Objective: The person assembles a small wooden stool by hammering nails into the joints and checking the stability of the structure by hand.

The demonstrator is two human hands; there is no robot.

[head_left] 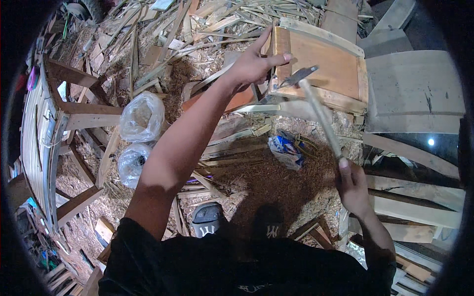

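Observation:
A shallow wooden drawer (328, 59), with a pale frame and an orange-brown panel, lies in front of me at the upper right. My left hand (256, 64) grips its left end board, thumb over the top and index finger stretched along the outer edge. The other fingers are partly hidden. In my right hand (353, 187) is a hammer (323, 118), held low on its pale handle. Its dark metal head hangs over the drawer's near left corner, close to my left thumb. Whether the head touches the wood I cannot tell.
Wood offcuts (212, 27) and sawdust cover the ground. Two clear plastic bags (143, 116) sit left of my forearm. A blue and white packet (286, 150) lies below the drawer. Wooden frames (81, 121) stand at left; curved boards (414, 93) are at right.

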